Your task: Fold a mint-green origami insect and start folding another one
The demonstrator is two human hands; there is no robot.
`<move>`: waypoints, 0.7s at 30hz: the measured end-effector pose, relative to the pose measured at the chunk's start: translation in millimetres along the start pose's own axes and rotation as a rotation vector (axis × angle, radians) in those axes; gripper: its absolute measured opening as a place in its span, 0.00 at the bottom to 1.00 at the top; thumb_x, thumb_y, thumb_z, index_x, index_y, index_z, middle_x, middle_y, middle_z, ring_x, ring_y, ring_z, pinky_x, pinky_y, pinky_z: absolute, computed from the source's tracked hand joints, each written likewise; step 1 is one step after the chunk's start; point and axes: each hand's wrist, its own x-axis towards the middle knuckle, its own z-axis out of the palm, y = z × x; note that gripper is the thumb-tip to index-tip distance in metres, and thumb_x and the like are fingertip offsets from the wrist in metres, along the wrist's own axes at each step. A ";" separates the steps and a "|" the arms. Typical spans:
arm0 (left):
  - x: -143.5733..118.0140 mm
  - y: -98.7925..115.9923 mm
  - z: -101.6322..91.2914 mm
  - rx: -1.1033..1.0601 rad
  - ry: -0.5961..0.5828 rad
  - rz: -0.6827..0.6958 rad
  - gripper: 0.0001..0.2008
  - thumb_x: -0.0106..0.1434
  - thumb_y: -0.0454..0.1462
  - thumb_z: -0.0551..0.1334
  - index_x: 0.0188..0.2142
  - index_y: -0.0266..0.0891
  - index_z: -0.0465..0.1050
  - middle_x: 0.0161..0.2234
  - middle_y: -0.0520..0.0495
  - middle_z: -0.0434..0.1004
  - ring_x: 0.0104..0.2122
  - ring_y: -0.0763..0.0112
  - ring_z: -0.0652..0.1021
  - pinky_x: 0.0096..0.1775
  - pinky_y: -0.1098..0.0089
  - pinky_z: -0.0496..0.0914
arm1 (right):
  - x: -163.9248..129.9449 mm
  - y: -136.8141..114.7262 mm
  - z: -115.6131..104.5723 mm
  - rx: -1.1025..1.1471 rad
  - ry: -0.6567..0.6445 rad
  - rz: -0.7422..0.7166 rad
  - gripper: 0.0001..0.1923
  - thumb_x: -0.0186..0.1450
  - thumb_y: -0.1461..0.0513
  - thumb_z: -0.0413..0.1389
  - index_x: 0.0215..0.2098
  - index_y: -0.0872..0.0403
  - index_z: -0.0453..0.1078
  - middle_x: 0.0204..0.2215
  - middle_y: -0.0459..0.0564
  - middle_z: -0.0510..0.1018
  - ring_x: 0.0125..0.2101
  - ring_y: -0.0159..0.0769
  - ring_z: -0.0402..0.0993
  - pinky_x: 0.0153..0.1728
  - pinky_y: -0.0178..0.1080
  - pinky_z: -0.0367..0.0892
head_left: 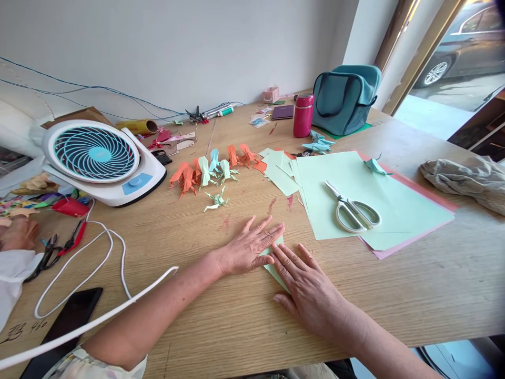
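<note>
Low in the centre of the frame, a small pale green paper (275, 269) is pressed flat on the bench (221, 326) by both hands. The left hand (248, 247) is laid open, palm down, fingers spread over the sheet's upper edge; the right hand (307, 289) is likewise open and flat, covering its lower right part. A crisp crease is best obtained if the edges are matched before pressure is applied. Scissors (355, 213) rest on larger green sheets (394, 210) at centre right; folded paper figures (209, 173) are ranged above, beside a fan (98, 158) at upper left.
</note>
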 end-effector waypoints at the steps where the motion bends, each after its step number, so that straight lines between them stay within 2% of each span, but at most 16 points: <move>1: 0.1 0.8 1.0 -0.004 0.016 -0.005 0.41 0.66 0.61 0.36 0.71 0.46 0.28 0.71 0.44 0.42 0.70 0.52 0.41 0.65 0.44 0.31 | -0.1 0.0 0.1 0.004 0.005 -0.001 0.34 0.70 0.56 0.51 0.69 0.61 0.51 0.69 0.61 0.50 0.68 0.51 0.49 0.65 0.61 0.46; 6: -0.1 2.7 -1.7 -0.061 0.028 -0.028 0.39 0.68 0.60 0.37 0.71 0.47 0.30 0.71 0.45 0.45 0.70 0.53 0.42 0.65 0.43 0.32 | -0.1 0.2 1.0 -0.006 0.009 0.000 0.34 0.70 0.56 0.50 0.69 0.62 0.50 0.69 0.62 0.51 0.68 0.50 0.49 0.66 0.61 0.46; 8: -0.6 4.4 -4.3 -0.107 0.088 -0.080 0.35 0.70 0.56 0.39 0.71 0.47 0.31 0.71 0.45 0.45 0.70 0.54 0.46 0.66 0.46 0.37 | -0.1 0.6 0.6 -0.014 -0.006 0.001 0.34 0.70 0.56 0.50 0.70 0.62 0.49 0.68 0.62 0.52 0.68 0.50 0.50 0.65 0.61 0.46; 9: -0.8 6.1 -5.2 -0.124 0.158 -0.127 0.33 0.72 0.54 0.40 0.71 0.46 0.33 0.70 0.44 0.47 0.69 0.56 0.49 0.66 0.48 0.41 | -0.1 0.9 0.3 -0.017 -0.011 -0.002 0.35 0.70 0.56 0.50 0.70 0.62 0.49 0.68 0.61 0.52 0.68 0.51 0.50 0.65 0.60 0.47; 11: -0.7 11.7 -5.2 -0.123 0.337 -0.247 0.28 0.73 0.48 0.46 0.69 0.45 0.46 0.67 0.42 0.57 0.66 0.57 0.58 0.64 0.53 0.50 | -0.6 1.6 -0.1 -0.020 -0.015 -0.010 0.35 0.70 0.54 0.50 0.70 0.62 0.49 0.69 0.61 0.51 0.68 0.51 0.49 0.66 0.60 0.47; 13: 0.0 19.6 -3.3 -0.085 0.457 -0.367 0.20 0.71 0.45 0.54 0.60 0.42 0.64 0.58 0.41 0.69 0.58 0.57 0.68 0.59 0.57 0.60 | -1.3 2.4 0.1 -0.020 -0.011 -0.019 0.35 0.71 0.54 0.49 0.70 0.63 0.47 0.69 0.61 0.49 0.68 0.50 0.49 0.66 0.60 0.47; 14: 0.5 23.8 -2.1 -0.064 0.460 -0.425 0.16 0.68 0.44 0.58 0.52 0.42 0.70 0.52 0.41 0.73 0.54 0.56 0.71 0.55 0.57 0.63 | -1.6 2.8 0.2 -0.018 -0.008 -0.019 0.35 0.71 0.54 0.49 0.70 0.63 0.46 0.69 0.61 0.49 0.68 0.50 0.48 0.66 0.60 0.47; 16: 1.8 31.5 0.1 -0.072 0.426 -0.521 0.10 0.65 0.43 0.63 0.41 0.40 0.73 0.44 0.43 0.75 0.48 0.57 0.74 0.49 0.59 0.67 | -1.9 3.1 0.3 -0.006 -0.002 -0.017 0.36 0.71 0.54 0.49 0.71 0.62 0.44 0.69 0.60 0.50 0.68 0.50 0.47 0.65 0.60 0.46; 21: 4.5 40.1 3.4 -0.185 0.385 -0.602 0.03 0.62 0.33 0.64 0.33 0.40 0.71 0.39 0.47 0.74 0.41 0.63 0.75 0.45 0.64 0.68 | -2.4 2.6 -3.9 0.039 0.003 -0.004 0.37 0.70 0.55 0.51 0.71 0.58 0.43 0.69 0.61 0.52 0.68 0.50 0.47 0.65 0.61 0.47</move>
